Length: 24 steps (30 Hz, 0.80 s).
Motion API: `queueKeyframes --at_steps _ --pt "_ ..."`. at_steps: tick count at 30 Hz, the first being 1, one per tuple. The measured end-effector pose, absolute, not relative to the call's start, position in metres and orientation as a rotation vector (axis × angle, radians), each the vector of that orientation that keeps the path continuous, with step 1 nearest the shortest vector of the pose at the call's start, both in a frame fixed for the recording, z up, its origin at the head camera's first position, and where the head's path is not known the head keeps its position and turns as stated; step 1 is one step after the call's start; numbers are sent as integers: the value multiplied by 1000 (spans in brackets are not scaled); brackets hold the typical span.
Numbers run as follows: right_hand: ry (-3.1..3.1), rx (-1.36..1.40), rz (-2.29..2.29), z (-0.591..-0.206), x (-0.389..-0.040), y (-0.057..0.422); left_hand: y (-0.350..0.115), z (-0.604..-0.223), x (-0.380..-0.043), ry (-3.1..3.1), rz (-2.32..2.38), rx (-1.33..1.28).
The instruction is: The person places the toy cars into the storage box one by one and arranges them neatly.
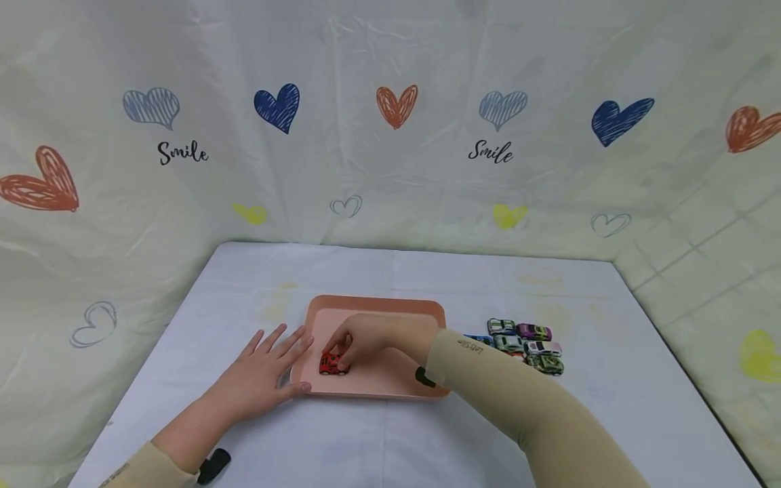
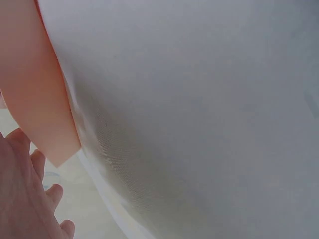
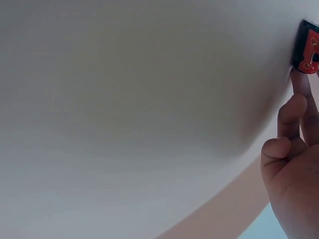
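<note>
A small red toy car [image 1: 331,365] with black markings is at the left end of a pink tray [image 1: 390,384]. My right hand [image 1: 365,337] reaches over the tray and pinches this car between thumb and fingers. At the edge of the right wrist view, the car's red and black body [image 3: 311,52] shows by the fingertips, with the other fingers curled below. My left hand [image 1: 262,373] lies with fingers spread at the tray's left edge, fingertips right at the rim. In the left wrist view its fingers sit beside the tray's side wall [image 2: 42,94].
Several toy cars, among them a purple one [image 1: 534,331] and a green one [image 1: 545,364], stand grouped right of the tray, partly behind my right sleeve [image 1: 488,373]. A white cloth covers the table [image 1: 342,440]. Behind it hangs a heart-printed curtain [image 1: 427,169].
</note>
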State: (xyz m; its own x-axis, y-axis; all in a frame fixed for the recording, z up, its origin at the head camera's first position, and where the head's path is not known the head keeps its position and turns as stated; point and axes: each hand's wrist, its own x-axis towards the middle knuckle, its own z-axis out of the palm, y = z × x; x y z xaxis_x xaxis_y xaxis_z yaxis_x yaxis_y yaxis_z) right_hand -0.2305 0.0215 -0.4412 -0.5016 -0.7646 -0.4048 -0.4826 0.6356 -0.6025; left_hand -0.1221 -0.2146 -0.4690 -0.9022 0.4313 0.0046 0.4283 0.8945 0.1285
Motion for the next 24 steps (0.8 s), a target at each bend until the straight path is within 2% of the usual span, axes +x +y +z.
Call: queueKeyframes --at_steps 24 --pt "2152 -974 -651 -441 -233 33 -214 -472 -121 3053 206 692"
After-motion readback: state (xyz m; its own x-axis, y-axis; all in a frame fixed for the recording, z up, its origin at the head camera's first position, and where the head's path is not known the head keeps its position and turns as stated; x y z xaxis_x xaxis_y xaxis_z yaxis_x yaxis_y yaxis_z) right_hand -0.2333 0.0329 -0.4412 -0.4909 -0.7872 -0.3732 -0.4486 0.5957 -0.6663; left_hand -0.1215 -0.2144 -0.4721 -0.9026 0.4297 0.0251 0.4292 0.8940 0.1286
